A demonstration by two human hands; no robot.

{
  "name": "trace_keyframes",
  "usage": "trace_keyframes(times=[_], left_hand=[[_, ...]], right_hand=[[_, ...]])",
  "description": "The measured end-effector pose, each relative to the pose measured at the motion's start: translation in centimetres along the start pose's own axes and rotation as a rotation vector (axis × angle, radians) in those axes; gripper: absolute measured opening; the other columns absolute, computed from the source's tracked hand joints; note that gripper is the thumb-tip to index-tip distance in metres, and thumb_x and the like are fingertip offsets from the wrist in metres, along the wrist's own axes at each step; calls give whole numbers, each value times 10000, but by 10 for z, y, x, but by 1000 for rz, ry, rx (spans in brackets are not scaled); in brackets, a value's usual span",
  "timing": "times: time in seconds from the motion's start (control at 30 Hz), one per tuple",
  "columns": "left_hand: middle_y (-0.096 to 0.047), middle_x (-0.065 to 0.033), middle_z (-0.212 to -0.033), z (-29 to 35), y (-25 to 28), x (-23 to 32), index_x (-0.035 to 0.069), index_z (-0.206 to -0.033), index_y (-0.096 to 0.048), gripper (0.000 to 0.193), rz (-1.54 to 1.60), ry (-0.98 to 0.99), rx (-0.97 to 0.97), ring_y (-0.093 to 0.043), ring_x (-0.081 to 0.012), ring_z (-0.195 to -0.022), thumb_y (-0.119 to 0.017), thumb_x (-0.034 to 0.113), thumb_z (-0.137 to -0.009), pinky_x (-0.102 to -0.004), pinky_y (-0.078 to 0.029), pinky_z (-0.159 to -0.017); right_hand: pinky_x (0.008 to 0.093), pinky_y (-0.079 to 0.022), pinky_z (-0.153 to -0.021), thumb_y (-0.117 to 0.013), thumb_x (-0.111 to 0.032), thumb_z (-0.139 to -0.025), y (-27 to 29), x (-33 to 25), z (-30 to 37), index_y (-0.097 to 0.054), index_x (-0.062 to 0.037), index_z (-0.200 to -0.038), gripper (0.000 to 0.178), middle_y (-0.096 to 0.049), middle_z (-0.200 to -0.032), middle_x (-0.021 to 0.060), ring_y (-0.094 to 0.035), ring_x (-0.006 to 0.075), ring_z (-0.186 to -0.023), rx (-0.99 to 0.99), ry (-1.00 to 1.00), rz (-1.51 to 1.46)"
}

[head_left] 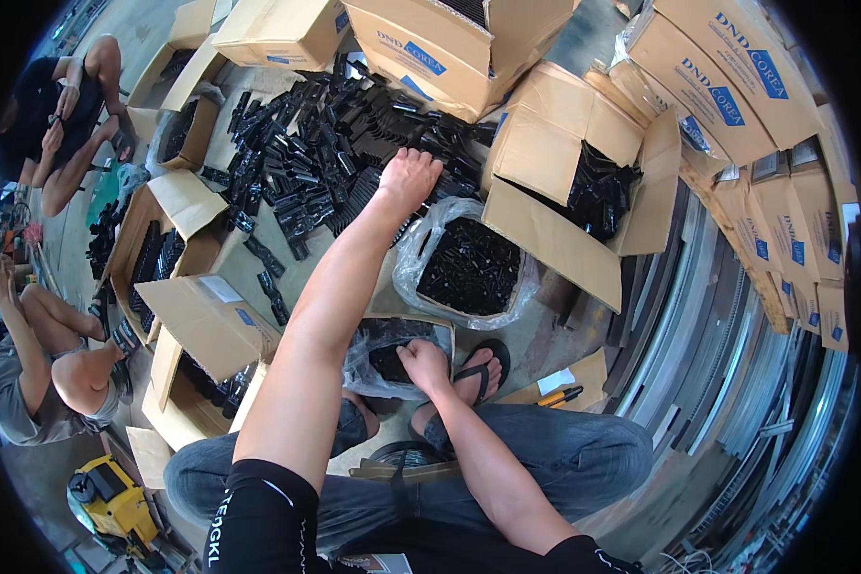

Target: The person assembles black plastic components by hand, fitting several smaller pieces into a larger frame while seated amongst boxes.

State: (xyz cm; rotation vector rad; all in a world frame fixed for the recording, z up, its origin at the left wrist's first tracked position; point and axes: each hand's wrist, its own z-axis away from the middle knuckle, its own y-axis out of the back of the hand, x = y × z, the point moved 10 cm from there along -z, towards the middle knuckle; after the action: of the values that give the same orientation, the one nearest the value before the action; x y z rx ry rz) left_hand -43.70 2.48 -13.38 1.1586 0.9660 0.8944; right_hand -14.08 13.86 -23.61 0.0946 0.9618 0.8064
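Note:
My left hand (pixel 411 180) is stretched out over a large heap of black plastic pieces (pixel 301 158) on the floor. Its fingers curl down at the edge of a neat row of those pieces, and what they grip is hidden. Between my feet stands a small carton lined with a see-through plastic bag (pixel 362 375), with small black parts inside. My right hand (pixel 423 365) is closed at the rim of that bag; anything in its fingers is too small to tell. Just beyond it, a bigger plastic-lined container holds many small black parts (pixel 474 268).
An open carton (pixel 555 215) with black pieces stands at the right, near long metal profiles (pixel 708 325). More cartons (pixel 421 53) line the back. Open boxes (pixel 210 320) stand at left, near two seated people (pixel 62 120). An orange-and-black cutter (pixel 561 396) lies on cardboard by my foot.

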Motion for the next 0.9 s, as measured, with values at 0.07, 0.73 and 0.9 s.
trace_keyframes(times=[0.07, 0.73, 0.9], left_hand=[[-621, -78, -1055, -5, 5, 6, 99, -1096, -613, 213, 10, -12, 2, -600, -247, -1061, -560, 127, -892, -376, -458, -934], [-539, -172, -1209, 12, -7, -19, 14, -1155, -545, 468, 238, 379, -175, -579, -356, -1143, -729, 88, -730, -424, -564, -897], [-521, -152, -1217, 11, -4, -16, 20, -1126, -587, 442, 152, 303, -166, -557, -325, -1147, -733, 127, -723, -405, -568, -875]], right_hand=[[467, -500, -719, -669, -325, -881, 4, 2, -1, -682, -19, -767, 327, -673, -751, 203, -662, 396, -763, 20, -3, -16], [481, -500, -704, -673, -311, -879, 3, 8, -3, -677, -20, -742, 322, -667, -741, 213, -663, 409, -751, 70, -7, -34], [494, -490, -683, -664, -307, -886, 4, 5, -4, -672, -14, -731, 331, -658, -729, 222, -658, 420, -739, 98, 8, -38]])
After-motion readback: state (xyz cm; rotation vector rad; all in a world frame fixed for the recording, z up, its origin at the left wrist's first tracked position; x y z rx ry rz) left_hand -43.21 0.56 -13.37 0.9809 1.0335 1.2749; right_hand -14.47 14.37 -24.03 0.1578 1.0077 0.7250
